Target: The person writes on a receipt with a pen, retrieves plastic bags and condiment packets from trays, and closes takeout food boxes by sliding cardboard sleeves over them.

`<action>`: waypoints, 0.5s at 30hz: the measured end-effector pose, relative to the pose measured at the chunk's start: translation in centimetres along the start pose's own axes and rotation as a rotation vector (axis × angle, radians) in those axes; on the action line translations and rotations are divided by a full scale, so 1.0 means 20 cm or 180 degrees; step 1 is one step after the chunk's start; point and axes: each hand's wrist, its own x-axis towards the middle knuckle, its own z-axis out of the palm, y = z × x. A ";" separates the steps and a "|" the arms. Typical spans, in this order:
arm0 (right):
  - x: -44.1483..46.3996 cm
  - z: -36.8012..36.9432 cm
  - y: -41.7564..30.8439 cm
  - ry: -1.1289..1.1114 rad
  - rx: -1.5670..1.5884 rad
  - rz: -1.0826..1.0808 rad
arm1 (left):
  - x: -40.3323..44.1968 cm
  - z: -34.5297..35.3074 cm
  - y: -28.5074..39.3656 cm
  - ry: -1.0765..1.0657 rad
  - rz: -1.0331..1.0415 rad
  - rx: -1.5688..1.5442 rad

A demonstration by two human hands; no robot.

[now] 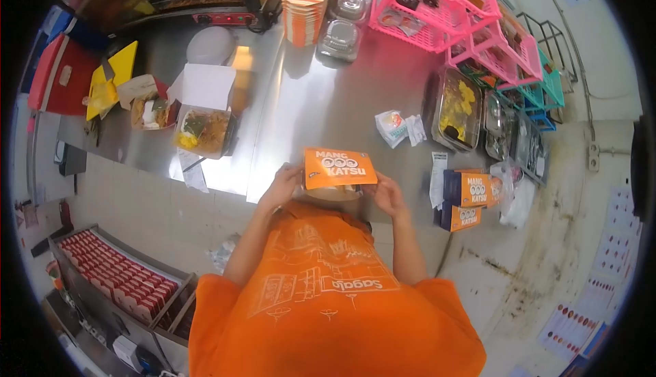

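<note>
An orange takeaway food box (339, 167) marked "MANG KATSU" is between my hands at the near edge of the steel counter. Its printed lid faces up, and a strip of the box's inside shows below the lid edge. My left hand (282, 186) grips the left side, with the fingers partly hidden. On the opposite side, my right hand (386, 195) holds the right edge. Whatever lies inside the box cannot be made out.
Open food boxes (205, 131) stand on the left of the steel counter (301, 104). White sachets (392, 128), a tray of yellow food (456, 112) and closed orange boxes (469, 189) lie to the right. Pink baskets (437, 8) stand behind.
</note>
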 end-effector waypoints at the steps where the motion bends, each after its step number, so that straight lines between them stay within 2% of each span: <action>1: 0.02 -0.01 0.00 0.0255 -0.0304 0.0183 | 0.01 -0.01 0.06 -0.0092 -0.0233 0.0085; 3: 0.07 -0.04 0.02 0.0798 -0.0890 0.0519 | 0.02 -0.04 0.21 -0.0328 -0.0699 0.0263; 5: 0.15 0.03 -0.03 0.1052 -0.2946 0.0990 | 0.02 -0.07 0.33 -0.0401 -0.0557 0.1020; 7: 0.20 0.02 0.00 0.1257 -0.4307 0.0789 | 0.02 -0.07 0.47 -0.0302 -0.0549 0.1943; 10: 0.21 -0.03 0.12 0.1423 -0.5294 -0.0583 | 0.03 -0.01 0.43 0.0276 0.0168 0.2137; 12: 0.20 0.01 0.14 0.1373 -0.5980 -0.1650 | 0.11 0.01 0.42 -0.0267 0.0864 0.2948; 14: 0.16 0.21 0.08 0.0219 -0.6762 -0.1545 | 0.09 0.05 0.51 -0.0862 0.1429 0.3555; 15: 0.17 0.28 0.05 -0.0377 -0.7105 -0.1514 | 0.12 0.09 0.50 -0.1180 0.1344 0.3585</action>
